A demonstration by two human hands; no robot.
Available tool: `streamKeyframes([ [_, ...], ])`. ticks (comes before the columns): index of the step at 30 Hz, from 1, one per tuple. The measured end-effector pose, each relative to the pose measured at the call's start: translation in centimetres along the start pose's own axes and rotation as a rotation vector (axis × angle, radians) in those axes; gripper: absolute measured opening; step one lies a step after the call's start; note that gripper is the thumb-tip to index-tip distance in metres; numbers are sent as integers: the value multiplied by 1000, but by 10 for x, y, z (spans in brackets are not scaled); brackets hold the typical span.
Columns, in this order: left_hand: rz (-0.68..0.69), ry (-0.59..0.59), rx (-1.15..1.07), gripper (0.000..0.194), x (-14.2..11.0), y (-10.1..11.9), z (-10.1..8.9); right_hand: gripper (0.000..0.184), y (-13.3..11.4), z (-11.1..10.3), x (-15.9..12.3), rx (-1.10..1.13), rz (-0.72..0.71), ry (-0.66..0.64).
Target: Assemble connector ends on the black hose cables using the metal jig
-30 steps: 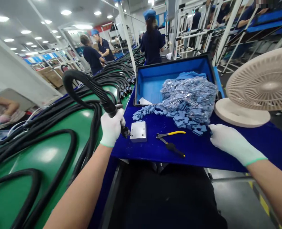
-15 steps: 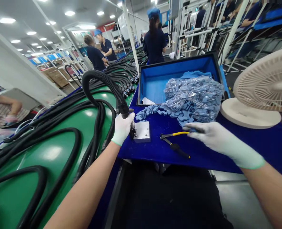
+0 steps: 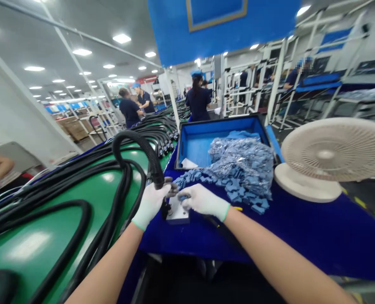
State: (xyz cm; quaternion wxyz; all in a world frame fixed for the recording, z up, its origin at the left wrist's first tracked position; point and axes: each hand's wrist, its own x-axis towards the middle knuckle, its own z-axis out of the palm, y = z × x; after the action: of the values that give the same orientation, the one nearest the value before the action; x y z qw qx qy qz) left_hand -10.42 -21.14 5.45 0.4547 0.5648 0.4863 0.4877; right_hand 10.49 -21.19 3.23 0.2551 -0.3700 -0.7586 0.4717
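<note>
My left hand (image 3: 150,204), in a white glove, grips a black corrugated hose (image 3: 146,150) near its connector end, which sits over a grey metal block (image 3: 177,215). My right hand (image 3: 203,200), also gloved, is shut on a small blue foam piece (image 3: 183,197) just above the block. The two hands nearly touch. Yellow-handled pliers (image 3: 237,207) lie mostly hidden behind my right hand. Loose blue foam pieces (image 3: 200,178) spread beside a clear plastic bag of the same pieces (image 3: 241,166).
The blue-covered bench (image 3: 279,236) holds a blue tote (image 3: 190,143) and a cream desk fan (image 3: 327,156). Several black hoses lie on the green table (image 3: 38,223) to the left. Co-workers (image 3: 197,101) stand further along the line. A blue panel (image 3: 219,25) hangs overhead.
My right hand has moved left from the pliers to the metal block, carrying the small blue piece. My left hand stays on the hose. The view has tilted upward.
</note>
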Motion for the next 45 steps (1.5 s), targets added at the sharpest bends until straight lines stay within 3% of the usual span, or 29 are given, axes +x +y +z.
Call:
streamKeyframes([
  [3, 10, -5, 61, 55, 4, -2, -6, 54, 2, 2, 10, 148, 49, -76],
  [7, 21, 0, 209, 58, 9, -3, -14, 50, 10, 4, 21, 399, 16, -70],
  [11, -37, 36, 227, 66, 10, 2, -12, 43, 19, 6, 27, 436, -20, -62],
  [19, -124, 83, 117, 71, 5, 22, 1, 31, 19, -3, 22, 159, -13, 16],
  [24, -64, 74, 55, 65, 5, 12, -1, 27, 15, 0, 14, 92, -47, 40],
  [28, -11, -1, -1, 57, 3, -1, -3, 30, 20, 8, 17, 46, -77, 86],
  [38, 40, -4, 7, 41, 5, -14, -10, 34, 5, 21, 32, -61, -42, -16],
  [45, 58, 20, -24, 38, 5, -14, -11, 44, 12, 31, 55, -31, 46, -49],
])
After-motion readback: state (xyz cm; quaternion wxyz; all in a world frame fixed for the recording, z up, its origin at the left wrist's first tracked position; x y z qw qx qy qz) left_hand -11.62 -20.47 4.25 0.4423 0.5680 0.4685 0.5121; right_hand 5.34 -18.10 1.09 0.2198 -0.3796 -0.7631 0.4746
